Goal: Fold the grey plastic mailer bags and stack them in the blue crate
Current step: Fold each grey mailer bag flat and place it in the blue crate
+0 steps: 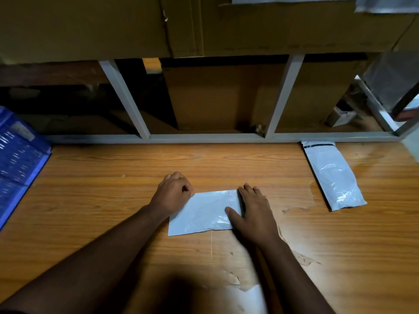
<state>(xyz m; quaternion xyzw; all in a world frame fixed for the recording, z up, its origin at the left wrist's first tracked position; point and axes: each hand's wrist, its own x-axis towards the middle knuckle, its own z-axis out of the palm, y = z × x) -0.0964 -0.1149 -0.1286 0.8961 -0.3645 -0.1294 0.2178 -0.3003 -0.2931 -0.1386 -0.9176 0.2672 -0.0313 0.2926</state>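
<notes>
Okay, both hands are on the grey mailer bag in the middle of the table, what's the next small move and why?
Probably lift the folded mailer bag and carry it left to the blue crate. It already lies as a compact rectangle, with the right hand flat on its right edge and the left hand at its upper-left corner.

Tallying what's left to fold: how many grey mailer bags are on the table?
2: one mailer under both hands at the centre, another mailer lying at the right, far edge. The blue crate may hide more.

folded bag (pixel 204 214) lies mid-table (pixel 113 168), crate (pixel 20 155) far left, another bag (pixel 333 175) right.
</notes>
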